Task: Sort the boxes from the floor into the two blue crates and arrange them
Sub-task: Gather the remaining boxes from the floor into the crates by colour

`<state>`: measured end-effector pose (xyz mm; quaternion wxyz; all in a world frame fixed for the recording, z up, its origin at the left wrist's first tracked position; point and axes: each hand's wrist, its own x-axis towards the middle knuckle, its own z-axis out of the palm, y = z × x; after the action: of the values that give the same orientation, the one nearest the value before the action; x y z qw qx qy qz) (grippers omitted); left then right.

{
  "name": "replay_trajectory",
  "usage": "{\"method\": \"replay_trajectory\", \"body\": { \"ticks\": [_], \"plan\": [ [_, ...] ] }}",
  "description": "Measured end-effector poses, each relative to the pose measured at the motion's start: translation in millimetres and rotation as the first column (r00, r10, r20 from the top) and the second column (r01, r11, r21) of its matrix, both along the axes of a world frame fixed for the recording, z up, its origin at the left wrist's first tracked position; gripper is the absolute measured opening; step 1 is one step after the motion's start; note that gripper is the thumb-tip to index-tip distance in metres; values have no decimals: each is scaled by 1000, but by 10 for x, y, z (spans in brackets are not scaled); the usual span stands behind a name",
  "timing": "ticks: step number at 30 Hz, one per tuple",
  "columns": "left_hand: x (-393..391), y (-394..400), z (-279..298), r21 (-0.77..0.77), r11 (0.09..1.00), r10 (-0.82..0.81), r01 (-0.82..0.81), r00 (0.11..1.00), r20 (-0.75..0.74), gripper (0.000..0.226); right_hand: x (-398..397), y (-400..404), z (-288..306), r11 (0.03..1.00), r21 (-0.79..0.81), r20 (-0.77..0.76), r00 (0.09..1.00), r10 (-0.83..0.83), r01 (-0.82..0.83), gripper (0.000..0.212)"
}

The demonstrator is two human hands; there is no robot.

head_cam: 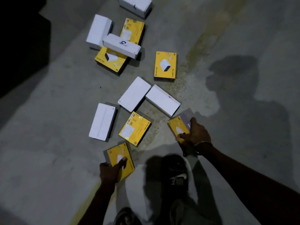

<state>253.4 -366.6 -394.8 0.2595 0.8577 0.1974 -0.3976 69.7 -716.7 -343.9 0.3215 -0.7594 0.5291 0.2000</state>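
Floor (48,111): grey concrete, matt, with a faded yellowish painted stripe (201,41) running diagonally.

Boxes, flat rectangular cardboard, lying loose on the floor:
- plain white, two touching at a corner (134,93) (162,99); one apart at left (102,121); one at the top edge (134,6).
- far cluster: white box (98,30), a long white box with blue logo (121,45) lying across two yellow ones (133,29) (110,61).
- yellow printed, lying singly: (165,65), (134,128).

Left hand (109,172): clamped on a yellow box (121,160), thumb on its face, box tilted.
Right hand (197,133): gripping another yellow box (177,127); a greyish box (186,116) seems to sit behind it, blurred.

A dark shoe (175,169) stands between the arms. No crates in view.
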Motion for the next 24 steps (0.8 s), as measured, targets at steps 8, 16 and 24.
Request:
{"method": "replay_trajectory", "body": {
  "ticks": [8, 16, 24],
  "plan": [
    [-330, -32, 2304, -195, 973, 141, -124, 988, 71, 69, 90, 527, 2142, 976, 215, 40, 998, -53, 43, 75],
    [-389, 79, 6124, -196, 958, 255, -211, 938, 236, 51, 569, 1113, 5337, 871, 489, 145, 980, -139, 51, 79],
    [-225, 590, 8325, -358, 836, 531, -416, 779, 334, 29, 1171, 1739, 7244, 769, 638, 275, 944, -184, -37, 69]
  ]
}}
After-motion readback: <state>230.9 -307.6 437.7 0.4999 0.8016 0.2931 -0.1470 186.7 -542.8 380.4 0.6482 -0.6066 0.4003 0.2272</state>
